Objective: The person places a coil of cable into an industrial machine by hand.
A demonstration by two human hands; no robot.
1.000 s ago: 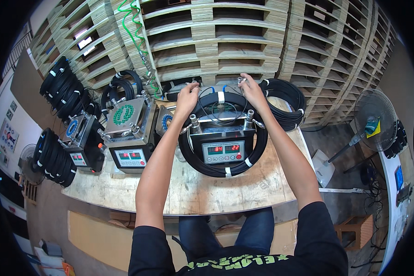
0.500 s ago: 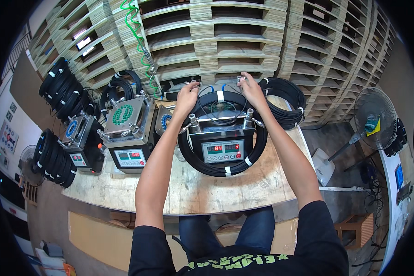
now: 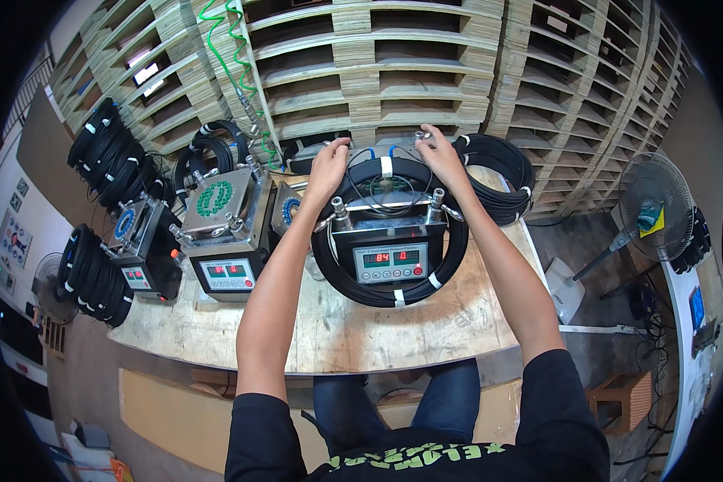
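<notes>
In front of me stands a box-shaped bench machine (image 3: 391, 263) with a metal top and a lit red-digit display. A coil of black cable (image 3: 399, 298), tied with white bands, hangs round it, and thin leads with blue connectors (image 3: 393, 151) run to its top. My left hand (image 3: 328, 170) is closed at the far left corner, its fingers covering the clamp knob there. At the far right corner my right hand (image 3: 442, 159) closes on another metal clamp knob (image 3: 420, 137). Two near clamp posts (image 3: 436, 201) stand upright, untouched.
Two similar machines (image 3: 227, 274) stand to the left, one with a green ring on top. Black cable coils (image 3: 498, 181) lie at right and far left. Stacked wooden pallets (image 3: 361, 56) rise behind the wooden table (image 3: 361, 341). A green coiled hose (image 3: 241, 72) hangs there; a fan (image 3: 655, 201) stands right.
My left fingers have shifted slightly over the far left knob; my right hand has barely moved. Digits on the displays have changed, and the green hose has swayed.
</notes>
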